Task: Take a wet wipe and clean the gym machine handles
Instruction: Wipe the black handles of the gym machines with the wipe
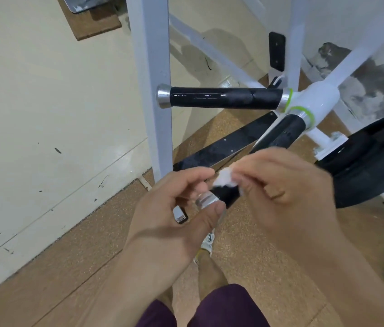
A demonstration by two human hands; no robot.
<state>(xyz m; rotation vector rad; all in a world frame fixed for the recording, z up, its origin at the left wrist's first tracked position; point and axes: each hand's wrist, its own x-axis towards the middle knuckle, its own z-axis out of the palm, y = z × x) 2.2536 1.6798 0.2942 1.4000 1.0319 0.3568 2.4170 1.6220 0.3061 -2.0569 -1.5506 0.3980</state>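
- The left hand [174, 208] sits just below frame centre, toward 7 o'clock. Its thumb and curled fingers pinch the silver end cap [207, 199] of the near handle [226, 194].
- The right hand [280, 192] sits at 4 o'clock from centre. Its fingers are curled and pinch the wet wipe [225, 179]; motion blur hides how each finger lies.
- The wet wipe is a small, white, bunched wad. It lies against the top of the near handle's black grip, just beside the end cap and between the two hands.
- The near handle runs from the hands toward 1 o'clock and joins the white hub [313, 97], where a green ring marks the joint.
- The far handle [221, 97] projects from the same hub toward 9 o'clock, lying horizontal above the hands. Its black grip has a glossy sheen and no hand touches it.
- A white upright post [153, 90] stands behind the far handle's capped end.
- A black seat pad [370, 156] lies at 3 o'clock.
- Cork flooring [92, 256] covers the lower frame; a shoe [207, 241] and maroon shorts [221, 308] appear at 6 o'clock.
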